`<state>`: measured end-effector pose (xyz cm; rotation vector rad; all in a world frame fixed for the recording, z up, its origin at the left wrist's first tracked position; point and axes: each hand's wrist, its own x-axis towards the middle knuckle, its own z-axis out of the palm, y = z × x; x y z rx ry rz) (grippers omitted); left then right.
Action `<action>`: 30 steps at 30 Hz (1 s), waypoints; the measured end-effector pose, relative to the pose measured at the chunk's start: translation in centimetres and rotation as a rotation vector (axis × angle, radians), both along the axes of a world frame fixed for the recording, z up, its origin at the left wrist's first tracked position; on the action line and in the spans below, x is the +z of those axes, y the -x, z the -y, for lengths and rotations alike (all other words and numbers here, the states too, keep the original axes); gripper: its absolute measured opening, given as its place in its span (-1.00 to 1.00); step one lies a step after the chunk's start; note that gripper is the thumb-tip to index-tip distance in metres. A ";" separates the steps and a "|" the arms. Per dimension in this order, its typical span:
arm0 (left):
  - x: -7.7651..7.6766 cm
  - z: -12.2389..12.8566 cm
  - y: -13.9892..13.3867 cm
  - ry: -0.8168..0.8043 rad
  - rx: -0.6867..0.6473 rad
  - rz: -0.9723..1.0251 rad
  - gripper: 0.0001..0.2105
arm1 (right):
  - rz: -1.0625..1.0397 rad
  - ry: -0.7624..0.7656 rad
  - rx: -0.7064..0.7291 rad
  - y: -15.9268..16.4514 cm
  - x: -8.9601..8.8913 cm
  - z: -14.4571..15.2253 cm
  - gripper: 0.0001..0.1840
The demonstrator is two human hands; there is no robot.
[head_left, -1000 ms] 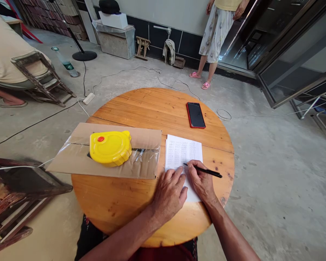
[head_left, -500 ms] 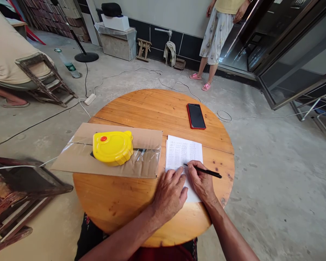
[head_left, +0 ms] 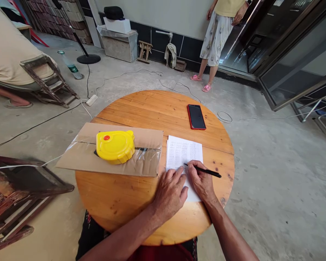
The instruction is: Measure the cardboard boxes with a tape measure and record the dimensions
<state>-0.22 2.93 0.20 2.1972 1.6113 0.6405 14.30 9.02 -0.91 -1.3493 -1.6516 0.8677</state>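
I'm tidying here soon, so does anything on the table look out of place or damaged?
Mainly the cardboard: its left end juts past the edge of the table, beyond the yellow case, and its clear tape looks wrinkled. The paper and pen look in order, and I see no spill.

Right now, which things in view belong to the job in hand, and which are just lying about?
In use:
Pen, in the right hand, its tip at the paper
Paper, bearing rows of writing, the left hand resting on it
Table, under the paper

Lying about:
Phone, on the table
Yellow case, on the cardboard
Cardboard, left of the paper
Bottle, on the floor
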 end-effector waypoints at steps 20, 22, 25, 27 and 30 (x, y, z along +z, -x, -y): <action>0.2 0.0 0.1 0.007 -0.005 0.012 -0.71 | 0.029 -0.003 0.011 0.1 0.0 -0.1 -0.80; 0.2 0.0 0.0 0.007 -0.003 0.013 -0.72 | 0.041 -0.005 0.009 0.1 0.1 -0.1 -0.80; 0.1 0.0 0.0 0.002 0.000 0.013 -0.72 | 0.052 -0.011 0.005 0.1 0.2 0.0 -0.80; 0.1 0.0 0.0 -0.001 0.000 0.015 -0.72 | 0.050 -0.011 0.005 0.1 0.1 0.0 -0.80; 0.1 0.0 0.0 -0.001 -0.002 0.018 -0.72 | 0.054 -0.007 0.002 0.1 0.1 0.0 -0.80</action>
